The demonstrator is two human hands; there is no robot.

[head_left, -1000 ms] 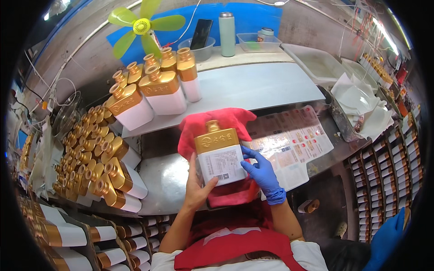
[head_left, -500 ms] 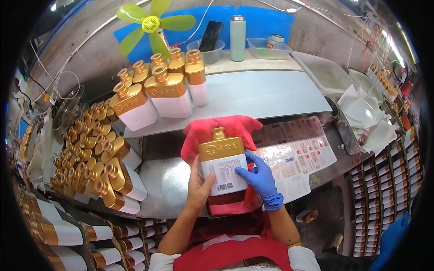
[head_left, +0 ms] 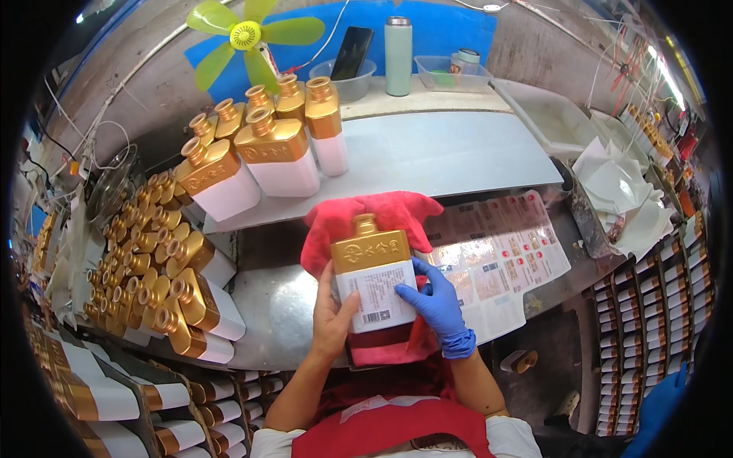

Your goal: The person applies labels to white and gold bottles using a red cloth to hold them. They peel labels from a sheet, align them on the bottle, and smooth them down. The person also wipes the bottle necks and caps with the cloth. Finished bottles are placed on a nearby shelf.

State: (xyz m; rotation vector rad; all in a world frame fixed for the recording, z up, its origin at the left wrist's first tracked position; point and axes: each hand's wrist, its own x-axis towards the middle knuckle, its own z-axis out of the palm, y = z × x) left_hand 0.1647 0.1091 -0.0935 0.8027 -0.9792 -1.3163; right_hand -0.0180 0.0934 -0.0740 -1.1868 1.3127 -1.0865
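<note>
A flat white bottle with a gold shoulder and neck (head_left: 372,263) is held upright between my two hands, over a red cloth (head_left: 328,221). Its white front carries a printed label (head_left: 376,298). My bare left hand (head_left: 331,317) grips the left side, thumb on the front. My right hand (head_left: 437,301), in a blue glove, grips the right side with its thumb pressed on the label's edge. The fingers behind the bottle are hidden. To the right of the bottle lies a sheet of printed labels (head_left: 500,256) on the metal bench (head_left: 271,305).
Several similar bottles (head_left: 279,164) stand on the grey raised board (head_left: 427,149); many more (head_left: 164,259) crowd the left. A green fan (head_left: 246,36), a flask (head_left: 398,57) and plastic tubs (head_left: 454,80) are at the back. Crumpled white paper (head_left: 618,191) and bottle racks (head_left: 641,328) are at right.
The view has shifted slightly, so most things sit a little further left in the picture. Both hands keep the same grip on the bottle.
</note>
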